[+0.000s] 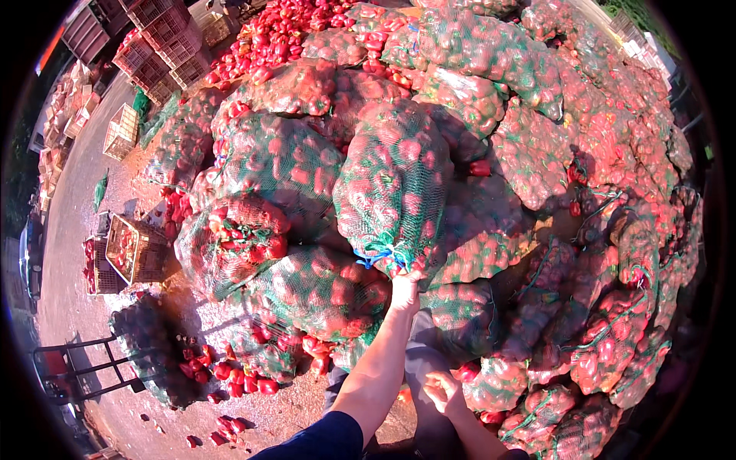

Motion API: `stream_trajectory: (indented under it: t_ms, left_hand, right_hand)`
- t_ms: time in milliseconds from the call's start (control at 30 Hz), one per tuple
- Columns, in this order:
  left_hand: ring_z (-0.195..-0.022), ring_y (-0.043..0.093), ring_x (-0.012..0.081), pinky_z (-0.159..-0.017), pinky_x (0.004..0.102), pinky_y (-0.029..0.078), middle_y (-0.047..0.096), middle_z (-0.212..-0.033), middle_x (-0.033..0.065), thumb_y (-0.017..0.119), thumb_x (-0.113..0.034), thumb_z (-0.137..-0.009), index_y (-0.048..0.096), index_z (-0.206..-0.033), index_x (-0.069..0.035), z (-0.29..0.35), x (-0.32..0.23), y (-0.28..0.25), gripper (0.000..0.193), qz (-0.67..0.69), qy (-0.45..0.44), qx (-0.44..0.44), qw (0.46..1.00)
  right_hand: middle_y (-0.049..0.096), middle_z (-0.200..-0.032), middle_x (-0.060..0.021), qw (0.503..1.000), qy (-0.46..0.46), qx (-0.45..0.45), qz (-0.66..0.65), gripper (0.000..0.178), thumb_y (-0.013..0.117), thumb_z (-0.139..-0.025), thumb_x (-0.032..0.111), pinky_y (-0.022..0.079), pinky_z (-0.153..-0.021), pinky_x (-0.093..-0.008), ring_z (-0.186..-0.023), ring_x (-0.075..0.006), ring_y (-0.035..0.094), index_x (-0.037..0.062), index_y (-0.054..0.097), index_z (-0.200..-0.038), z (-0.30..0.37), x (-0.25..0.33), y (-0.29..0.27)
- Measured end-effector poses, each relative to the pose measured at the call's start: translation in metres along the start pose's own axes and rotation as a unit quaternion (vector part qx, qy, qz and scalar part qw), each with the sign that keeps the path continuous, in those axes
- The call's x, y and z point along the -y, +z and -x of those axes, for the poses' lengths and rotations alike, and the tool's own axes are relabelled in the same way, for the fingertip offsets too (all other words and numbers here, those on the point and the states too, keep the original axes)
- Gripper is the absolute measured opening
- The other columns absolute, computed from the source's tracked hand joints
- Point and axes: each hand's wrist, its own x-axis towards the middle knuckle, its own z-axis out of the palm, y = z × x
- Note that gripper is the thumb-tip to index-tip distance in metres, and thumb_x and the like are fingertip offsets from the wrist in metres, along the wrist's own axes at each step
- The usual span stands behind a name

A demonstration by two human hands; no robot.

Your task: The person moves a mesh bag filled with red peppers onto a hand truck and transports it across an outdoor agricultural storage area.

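Note:
My left hand [406, 288] is closed on the gathered neck of a green mesh sack of red peppers [395, 169], just below its blue tie [374, 255]. The full sack leans on other sacks, its neck toward me. My right hand [445, 392] hangs low beside my leg, fingers loosely curled and apart, with nothing in it. It is nearest to a mesh sack of peppers [494, 383] at the right. Left of the gripped sack, another mesh sack [230, 238] shows uncovered peppers at its mouth.
Filled mesh sacks [606, 130] pile up behind and to the right. Loose red peppers [284, 34] lie at the far side, and more are scattered near the left. Crates [138, 249] stand at the left, with stacked crates [165, 38] farther back. A hand truck [84, 368] is at lower left.

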Motion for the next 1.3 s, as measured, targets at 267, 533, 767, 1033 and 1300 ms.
stream_trajectory:
  t_ms: [267, 533, 767, 1033, 1300]
  left_hand:
    - [-0.051, 0.046, 0.0131, -0.052, 0.0272, 0.039, 0.049, -0.058, 0.0010, 0.055, 0.008, -0.060, 0.051, -0.061, -0.007, 0.211, -0.097, -0.091, 0.016, 0.048, 0.017, -0.004, 0.999]
    - [-0.048, 0.046, 0.0216, -0.059, 0.0351, 0.051, 0.044, -0.049, 0.0020, 0.049, -0.010, -0.058, 0.049, -0.060, -0.007, 0.407, -0.224, -0.310, 0.003, 0.105, 0.037, -0.182, 0.977]
    - [-0.045, 0.046, 0.0156, -0.040, 0.0287, 0.040, 0.048, -0.061, -0.0010, 0.050, -0.005, -0.074, 0.049, -0.072, -0.012, 0.262, -0.199, -0.406, 0.007, -0.003, 0.056, -0.411, 0.910]
    - [-0.057, 0.055, 0.0161, -0.051, 0.0294, 0.045, 0.058, -0.069, 0.0021, 0.054, -0.006, -0.075, 0.059, -0.078, -0.004, 0.219, -0.177, -0.413, 0.006, -0.119, 0.034, -0.401, 0.908]
    - [-0.059, 0.056, 0.0125, -0.050, 0.0267, 0.045, 0.060, -0.074, 0.0005, 0.056, -0.029, -0.088, 0.059, -0.087, -0.009, 0.239, -0.150, -0.488, 0.020, -0.165, -0.023, -0.392, 0.905]
  right_hand:
    - [0.059, -0.081, -0.0048, 0.997, 0.061, -0.014, -0.035, 0.026, 0.064, -0.083, 0.009, 0.046, -0.056, -0.0250, -0.062, -0.0101, 0.055, 0.0023, 0.060, -0.108, 0.003, -0.024, 0.036]
    - [0.058, -0.116, -0.0139, 0.961, 0.155, -0.106, -0.201, 0.039, 0.063, -0.088, 0.013, 0.045, -0.089, -0.0299, -0.104, -0.0198, 0.058, 0.0017, 0.050, -0.123, -0.070, -0.059, 0.046]
    - [0.029, -0.146, -0.0169, 0.979, 0.189, -0.082, 0.000, 0.081, 0.068, -0.082, 0.039, 0.026, -0.109, -0.0321, -0.135, -0.0250, 0.029, 0.0009, 0.028, -0.141, -0.221, -0.086, 0.043]
    - [0.032, -0.144, -0.0190, 0.949, 0.231, 0.041, 0.211, 0.089, 0.065, -0.078, 0.051, 0.026, -0.110, -0.0356, -0.135, -0.0301, 0.028, -0.0020, 0.030, -0.139, -0.194, -0.141, 0.076]
    - [0.031, -0.145, -0.0173, 0.882, 0.265, 0.000, 0.389, 0.085, 0.051, -0.081, 0.063, 0.028, -0.107, -0.0444, -0.133, -0.0318, 0.031, 0.0033, 0.033, -0.139, -0.191, -0.123, 0.074]
